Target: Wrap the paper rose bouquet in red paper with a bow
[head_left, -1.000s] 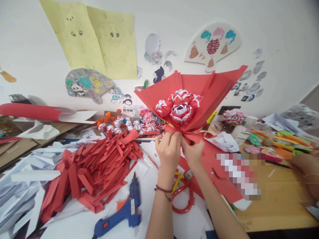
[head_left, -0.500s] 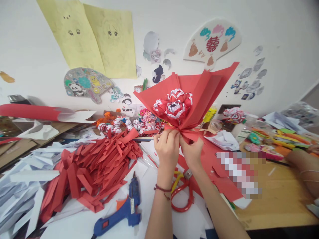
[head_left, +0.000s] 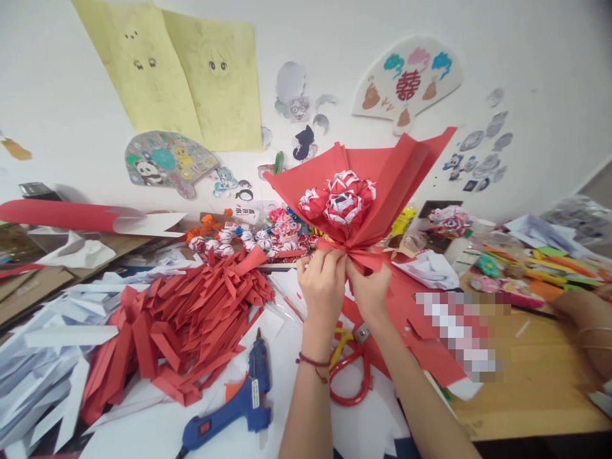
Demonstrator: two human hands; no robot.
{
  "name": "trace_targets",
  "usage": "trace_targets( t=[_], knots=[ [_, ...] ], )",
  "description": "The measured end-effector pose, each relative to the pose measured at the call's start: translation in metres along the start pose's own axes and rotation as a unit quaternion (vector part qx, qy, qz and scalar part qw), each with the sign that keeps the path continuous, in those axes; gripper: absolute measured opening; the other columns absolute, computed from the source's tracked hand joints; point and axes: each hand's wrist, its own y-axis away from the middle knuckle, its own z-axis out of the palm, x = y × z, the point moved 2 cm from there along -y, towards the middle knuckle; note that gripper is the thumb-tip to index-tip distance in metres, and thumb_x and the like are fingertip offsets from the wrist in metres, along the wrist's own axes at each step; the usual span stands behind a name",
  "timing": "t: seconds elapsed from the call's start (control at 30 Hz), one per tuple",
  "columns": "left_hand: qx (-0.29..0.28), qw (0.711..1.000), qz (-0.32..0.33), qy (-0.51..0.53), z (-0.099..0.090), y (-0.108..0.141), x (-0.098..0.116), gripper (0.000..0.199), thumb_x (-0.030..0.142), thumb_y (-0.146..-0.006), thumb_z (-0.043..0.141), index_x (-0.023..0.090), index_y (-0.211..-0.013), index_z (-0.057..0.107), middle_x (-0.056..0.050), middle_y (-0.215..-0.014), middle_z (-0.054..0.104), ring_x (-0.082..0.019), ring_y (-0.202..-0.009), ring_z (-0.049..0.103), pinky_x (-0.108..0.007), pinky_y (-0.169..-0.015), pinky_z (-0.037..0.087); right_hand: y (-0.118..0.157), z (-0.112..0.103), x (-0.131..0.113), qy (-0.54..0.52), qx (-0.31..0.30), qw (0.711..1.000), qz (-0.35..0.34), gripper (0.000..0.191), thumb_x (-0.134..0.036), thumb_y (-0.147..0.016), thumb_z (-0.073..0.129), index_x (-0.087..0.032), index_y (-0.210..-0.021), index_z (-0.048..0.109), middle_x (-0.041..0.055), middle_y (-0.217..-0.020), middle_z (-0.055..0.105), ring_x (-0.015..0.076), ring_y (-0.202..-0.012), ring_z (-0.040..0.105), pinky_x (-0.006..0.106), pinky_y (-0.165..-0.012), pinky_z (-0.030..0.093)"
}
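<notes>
A paper flower bouquet [head_left: 396,185] stands upright over the table, its red paper wrapping flared around several folded red-and-white paper flowers [head_left: 343,203]. My left hand [head_left: 321,280] is closed on the gathered neck of the wrapping, fingers bent over it. Against the same neck from the right, my right hand [head_left: 373,290] pinches with thumb and fingers. What lies between the fingertips is partly hidden. Below my wrists lie red-handled scissors [head_left: 352,382]. To the left rests a blue glue gun [head_left: 239,398].
Piles of folded red paper strips [head_left: 186,325] and white paper strips [head_left: 57,344] cover the left side. Finished paper flowers [head_left: 261,241] sit at the back. Coloured craft pieces [head_left: 540,268] lie to the right, near another person's arm [head_left: 586,331].
The top of the bouquet has tipped slightly down and to the right. Both my hands keep their hold on its neck.
</notes>
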Motion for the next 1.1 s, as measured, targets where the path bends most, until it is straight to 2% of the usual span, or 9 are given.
trace_targets(
  t=[0.3, 0.67, 0.87, 1.1],
  knots=[
    [0.003, 1.000, -0.007, -0.005, 0.000, 0.000, -0.001, 0.006, 0.018, -0.096, 0.060, 0.020, -0.092, 0.064, -0.002, -0.088, 0.074, -0.015, -0.077, 0.067, -0.033, -0.077, 0.038, 0.000, 0.001, 0.011, 0.022, 0.020, 1.000, 0.002, 0.023, -0.036, -0.074, 0.077, -0.016, -0.085, 0.071, 0.0071, -0.083, 0.074, 0.0225, -0.077, 0.067, 0.038, -0.076, 0.055],
    [-0.020, 0.999, -0.043, -0.010, 0.002, 0.003, -0.005, 0.007, 0.022, -0.096, 0.060, 0.019, -0.090, 0.064, -0.002, -0.083, 0.071, -0.015, -0.075, 0.063, -0.032, -0.075, 0.038, 0.000, 0.001, 0.013, 0.032, 0.001, 0.999, 0.022, 0.028, -0.037, -0.074, 0.077, -0.015, -0.091, 0.072, 0.0093, -0.090, 0.075, 0.0248, -0.085, 0.069, 0.040, -0.081, 0.056],
    [-0.030, 0.996, -0.080, -0.028, 0.004, 0.007, -0.009, 0.016, 0.030, -0.095, 0.062, 0.019, -0.084, 0.064, -0.002, -0.079, 0.069, -0.014, -0.067, 0.060, -0.028, -0.065, 0.039, -0.001, 0.002, 0.017, 0.004, -0.011, 0.999, 0.039, 0.029, -0.038, -0.074, 0.078, -0.015, -0.089, 0.072, 0.0101, -0.093, 0.076, 0.0242, -0.085, 0.070, 0.042, -0.085, 0.056],
    [-0.039, 0.992, -0.103, -0.057, 0.006, 0.012, -0.012, 0.029, 0.037, -0.094, 0.062, 0.019, -0.071, 0.063, 0.001, -0.056, 0.063, -0.012, -0.048, 0.053, -0.026, -0.052, 0.031, -0.002, 0.004, 0.025, -0.062, -0.024, 0.996, 0.063, 0.029, -0.038, -0.072, 0.080, -0.016, -0.089, 0.072, 0.0086, -0.092, 0.076, 0.0233, -0.085, 0.071, 0.039, -0.082, 0.057]
  ],
)
